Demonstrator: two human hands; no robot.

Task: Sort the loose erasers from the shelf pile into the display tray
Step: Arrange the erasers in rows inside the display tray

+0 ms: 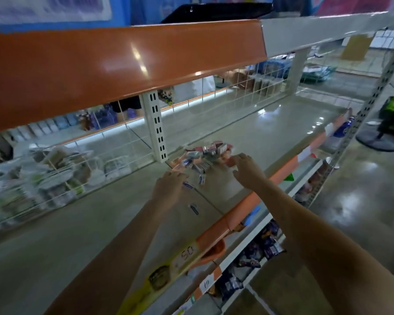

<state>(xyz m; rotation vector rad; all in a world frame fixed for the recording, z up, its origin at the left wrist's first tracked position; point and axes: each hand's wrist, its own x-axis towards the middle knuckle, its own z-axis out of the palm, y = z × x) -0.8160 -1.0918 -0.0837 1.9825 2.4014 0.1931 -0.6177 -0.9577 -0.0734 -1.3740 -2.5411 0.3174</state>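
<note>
You are at the gathering step: both arms reach into the shelf toward the pile of erasers, which sits mid-shelf by the white upright. Your left hand is at the pile's near edge, fingers curled down over an eraser; whether it grips is blurred, I cannot tell. Your right hand hovers spread and relaxed at the pile's right side, holding nothing. One stray lies apart, nearer you. No tray is clearly visible, so next, I judge, you must secure a handful and locate it.
</note>
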